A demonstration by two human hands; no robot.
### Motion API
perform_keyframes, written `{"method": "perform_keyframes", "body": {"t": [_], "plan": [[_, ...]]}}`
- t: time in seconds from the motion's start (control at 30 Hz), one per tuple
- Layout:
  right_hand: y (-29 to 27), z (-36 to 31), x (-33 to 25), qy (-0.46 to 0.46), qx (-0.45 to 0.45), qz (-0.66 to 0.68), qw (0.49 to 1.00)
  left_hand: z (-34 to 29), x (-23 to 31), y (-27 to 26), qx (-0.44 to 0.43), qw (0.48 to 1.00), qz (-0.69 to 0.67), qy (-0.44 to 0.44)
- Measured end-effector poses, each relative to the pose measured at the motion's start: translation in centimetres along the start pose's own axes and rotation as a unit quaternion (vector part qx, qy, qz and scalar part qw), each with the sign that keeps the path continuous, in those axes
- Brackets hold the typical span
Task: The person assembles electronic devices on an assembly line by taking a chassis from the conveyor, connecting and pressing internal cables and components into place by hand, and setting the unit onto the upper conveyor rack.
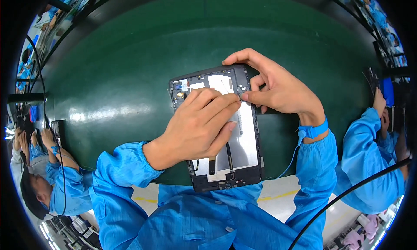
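Fingertips (236, 103) of the left hand (200, 126) press together and meet the thumb and forefinger of the right hand (278, 87) over a tiny part at the right edge of an opened tablet (245, 139); what the part is cannot be told, as it is too small and mostly covered. The right hand's remaining fingers curl over the tablet's upper right corner, steadying it. The tablet lies face down, its back cover off, at the near edge of a dark green work surface (130, 76), with its silver metal shield plate and black frame exposed and a small circuit board (179, 90) showing at its upper left corner. Most of the tablet's left half is hidden beneath the left hand. A blue wrist strap (313, 131) with a coiled cord circles the right wrist, just right of the tablet. Both arms wear bright blue smock sleeves (117, 180). Well left of the tablet, a co-worker's hands (43, 139) rest at the bench; well right of it, another person's blue sleeve (365, 154) reaches upward.
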State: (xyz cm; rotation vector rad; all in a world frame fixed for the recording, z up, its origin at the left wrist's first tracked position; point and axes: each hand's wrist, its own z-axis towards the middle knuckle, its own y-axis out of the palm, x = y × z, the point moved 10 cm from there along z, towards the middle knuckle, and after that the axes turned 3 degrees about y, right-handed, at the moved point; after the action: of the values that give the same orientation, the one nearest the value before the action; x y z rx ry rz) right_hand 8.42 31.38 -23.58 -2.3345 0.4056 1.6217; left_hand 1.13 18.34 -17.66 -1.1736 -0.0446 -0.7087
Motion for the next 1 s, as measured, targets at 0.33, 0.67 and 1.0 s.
{"method": "perform_keyframes", "body": {"t": [0.33,0.67,1.0], "plan": [[0.7,-0.4,-1.1,-0.043,0.005,0.022,0.999,-0.2,0.6,-0.6,0.033,0.999,0.019,0.01],[0.3,-0.7,-1.2,-0.034,0.02,0.005,0.999,-5.9,8.3,-2.6,0.093,0.96,-0.035,0.261],[0.7,-0.6,-1.6,-0.044,0.02,0.059,0.997,-4.6,9.8,3.5,-0.193,0.97,-0.083,0.123]]}}
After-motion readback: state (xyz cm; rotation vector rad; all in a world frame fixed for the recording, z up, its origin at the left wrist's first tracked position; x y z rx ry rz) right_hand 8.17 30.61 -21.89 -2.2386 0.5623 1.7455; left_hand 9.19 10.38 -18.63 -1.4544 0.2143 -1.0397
